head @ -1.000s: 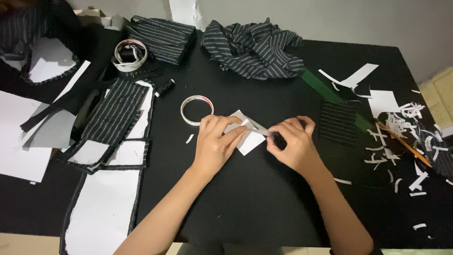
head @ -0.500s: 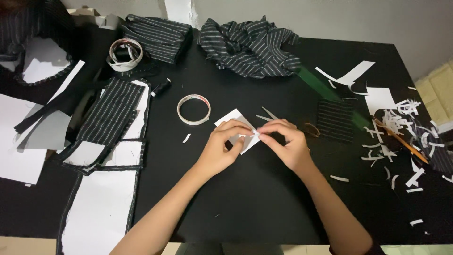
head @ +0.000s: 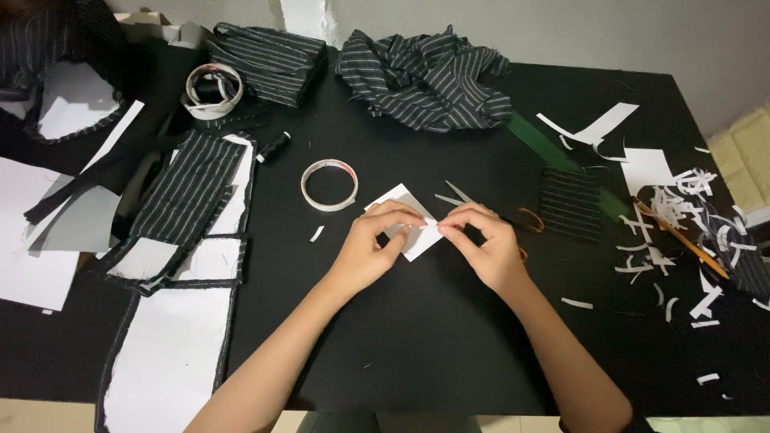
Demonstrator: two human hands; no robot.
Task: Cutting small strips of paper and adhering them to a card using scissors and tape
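My left hand and my right hand meet at the middle of the black table. Both pinch the right corner of a small white paper piece between thumb and fingertips. The paper lies flat on the table, partly under my left fingers. Just behind my right hand lies a pair of scissors, blades pointing left, its orange handles partly hidden by the hand. A white tape ring lies flat to the left of the paper.
A heap of striped fabric and a folded striped piece lie at the back. Striped pattern pieces on white paper fill the left. A small striped square, paper scraps and a pencil sit right.
The scissors, at my right fingers a second ago, now lie on the table behind the hand. Both hands have closed together on the paper's corner.
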